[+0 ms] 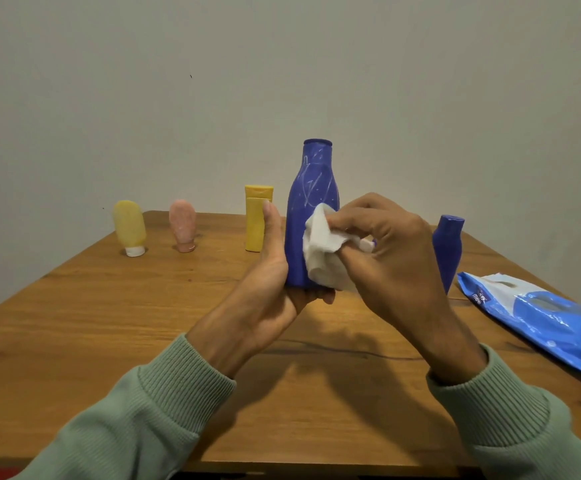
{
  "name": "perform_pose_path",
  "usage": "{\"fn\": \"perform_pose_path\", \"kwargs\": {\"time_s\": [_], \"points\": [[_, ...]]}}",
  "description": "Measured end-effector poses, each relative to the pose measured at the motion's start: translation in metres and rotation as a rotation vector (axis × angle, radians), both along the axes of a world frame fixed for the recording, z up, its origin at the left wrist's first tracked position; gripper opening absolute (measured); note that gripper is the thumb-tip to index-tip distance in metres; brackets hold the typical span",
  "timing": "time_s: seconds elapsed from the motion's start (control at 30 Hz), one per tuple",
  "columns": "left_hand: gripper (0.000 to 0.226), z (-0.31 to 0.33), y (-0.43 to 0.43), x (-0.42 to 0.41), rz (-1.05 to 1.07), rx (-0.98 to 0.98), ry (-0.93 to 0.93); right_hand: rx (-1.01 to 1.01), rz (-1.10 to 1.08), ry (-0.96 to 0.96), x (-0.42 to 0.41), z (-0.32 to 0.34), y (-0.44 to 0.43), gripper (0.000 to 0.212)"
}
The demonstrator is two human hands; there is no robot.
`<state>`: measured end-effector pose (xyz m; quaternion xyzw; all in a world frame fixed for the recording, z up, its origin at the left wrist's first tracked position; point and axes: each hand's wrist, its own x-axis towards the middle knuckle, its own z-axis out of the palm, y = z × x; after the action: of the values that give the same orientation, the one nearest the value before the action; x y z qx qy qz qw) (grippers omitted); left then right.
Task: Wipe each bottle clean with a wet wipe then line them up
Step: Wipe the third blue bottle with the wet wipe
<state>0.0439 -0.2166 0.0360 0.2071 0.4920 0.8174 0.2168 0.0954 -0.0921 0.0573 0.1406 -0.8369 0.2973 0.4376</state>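
Fingers (349, 220) pinch white wipe (320, 252) | blue bottle (311, 181) upright, white-streaked

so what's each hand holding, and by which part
The left hand grips the tall blue bottle round its lower body, near the base. The right hand pinches the white wet wipe by its upper edge, against the bottle's side.

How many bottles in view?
5: pale yellow bottle and pink bottle far left, yellow bottle behind left hand, big blue bottle in it, small blue bottle beside right hand. Others possibly hidden.
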Motion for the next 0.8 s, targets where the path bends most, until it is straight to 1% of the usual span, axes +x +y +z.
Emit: {"fn": "perform_pose_path", "kwargs": {"time_s": [0.1,0.23,0.3,0.4,0.57,0.67,0.7,0.73,0.8], "points": [[0.069,-0.002,0.001,0.003,-0.011,-0.027,0.036,0.028,0.045,-0.07,0.001,0.0,0.002,0.025],[0.075,-0.004,0.004,0.005,-0.055,-0.12,0.152,-0.045,-0.017,0.065,-0.001,0.001,0.006,0.025],[0.074,-0.006,0.004,0.005,-0.054,-0.128,0.18,-0.023,-0.003,0.053,0.0,0.0,0.004,0.026],[0.066,-0.009,0.003,0.006,-0.029,-0.14,0.215,0.028,0.037,-0.017,0.002,-0.002,0.0,0.027],[0.063,-0.011,0.002,0.009,0.007,-0.243,0.299,-0.028,-0.037,0.058,0.002,-0.002,-0.002,0.03],[0.05,-0.014,0.001,0.01,0.05,-0.279,0.374,0.103,-0.057,0.024,0.004,-0.005,-0.007,0.032],[0.049,-0.014,0.001,0.01,0.067,-0.293,0.388,0.143,-0.065,0.012,0.005,-0.005,-0.007,0.032],[0.052,-0.014,0.001,0.01,0.077,-0.308,0.391,0.15,-0.074,0.004,0.005,-0.004,-0.006,0.033],[0.063,-0.014,0.002,0.012,0.069,-0.346,0.392,0.103,-0.096,0.019,0.005,-0.001,-0.003,0.029]]}}
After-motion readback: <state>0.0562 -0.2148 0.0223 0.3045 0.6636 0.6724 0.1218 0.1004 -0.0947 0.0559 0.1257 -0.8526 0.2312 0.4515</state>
